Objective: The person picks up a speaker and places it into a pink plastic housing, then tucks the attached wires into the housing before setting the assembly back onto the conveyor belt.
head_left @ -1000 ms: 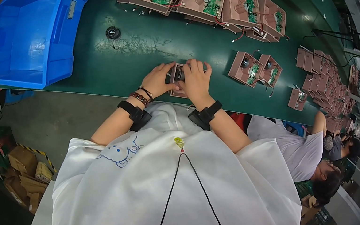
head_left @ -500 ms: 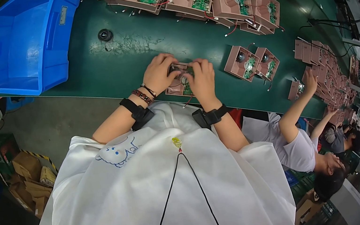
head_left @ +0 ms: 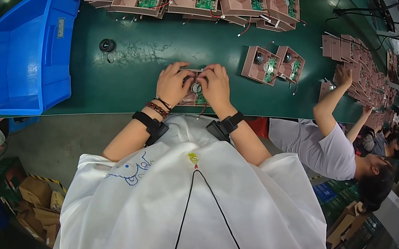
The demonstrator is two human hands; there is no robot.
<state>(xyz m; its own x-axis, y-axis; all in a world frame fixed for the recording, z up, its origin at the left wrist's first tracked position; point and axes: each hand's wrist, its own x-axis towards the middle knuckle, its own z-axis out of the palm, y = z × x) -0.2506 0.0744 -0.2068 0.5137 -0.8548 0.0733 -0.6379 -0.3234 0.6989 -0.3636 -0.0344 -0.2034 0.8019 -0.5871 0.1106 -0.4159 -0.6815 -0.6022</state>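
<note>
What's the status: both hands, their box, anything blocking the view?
Left hand, right hand: both at box. Box open side up, green board showing. Hands partly hide its far end.

Left grip (head_left: 172,85) and right grip (head_left: 215,85) touch a pinkish casing (head_left: 189,98).

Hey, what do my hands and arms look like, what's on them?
Your left hand and right hand are ungloved. Each wrist carries a black strap with a boxy black module; the left also has a brown beaded bracelet and a thin dark band. Your sleeves are short and white.
</note>
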